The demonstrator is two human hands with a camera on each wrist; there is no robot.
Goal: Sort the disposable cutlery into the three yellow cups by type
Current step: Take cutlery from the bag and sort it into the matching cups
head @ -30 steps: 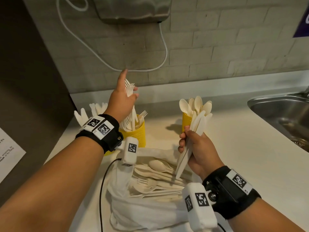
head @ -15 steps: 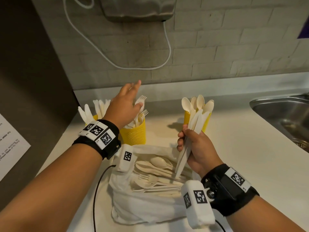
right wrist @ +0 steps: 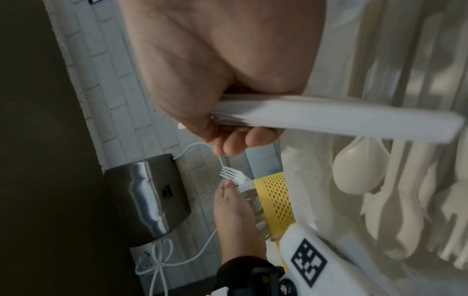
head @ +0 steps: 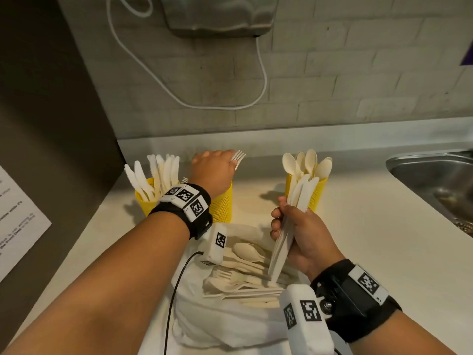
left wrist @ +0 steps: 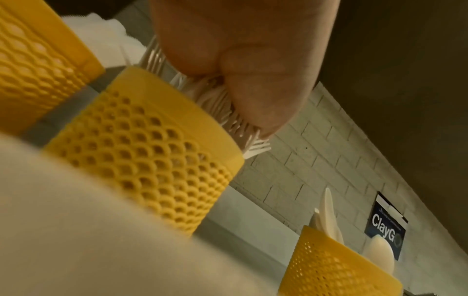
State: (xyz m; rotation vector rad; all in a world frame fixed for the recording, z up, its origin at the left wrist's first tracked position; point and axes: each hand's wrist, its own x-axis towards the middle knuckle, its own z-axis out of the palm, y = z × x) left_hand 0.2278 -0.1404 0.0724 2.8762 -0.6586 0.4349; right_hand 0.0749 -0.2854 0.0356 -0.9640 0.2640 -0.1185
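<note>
Three yellow mesh cups stand at the back of the counter: a knife cup [head: 144, 201] on the left, a fork cup [head: 224, 206] [left wrist: 152, 160] in the middle and a spoon cup [head: 318, 193] on the right. My left hand [head: 212, 167] [left wrist: 240, 50] lies flat on the fork tines [left wrist: 220, 108], palm down with the fingers straight; one fork [head: 238, 157] sticks out past it. In front of the spoon cup my right hand [head: 304, 234] [right wrist: 215, 70] grips a bundle of white knives [head: 302, 193] [right wrist: 329, 120], blades up. Loose spoons and forks [head: 243, 272] lie on a white bag [head: 225, 324] between my wrists.
A steel sink [head: 435, 180] is set into the counter at the right. A metal hand dryer [head: 220, 16] with a white cable [head: 261, 73] hangs on the brick wall. A dark panel [head: 38, 124] with a paper sheet [head: 15, 226] closes the left side.
My left hand has come down from above the forks onto their tines and now presses on them. The right hand with the knives has hardly moved.
</note>
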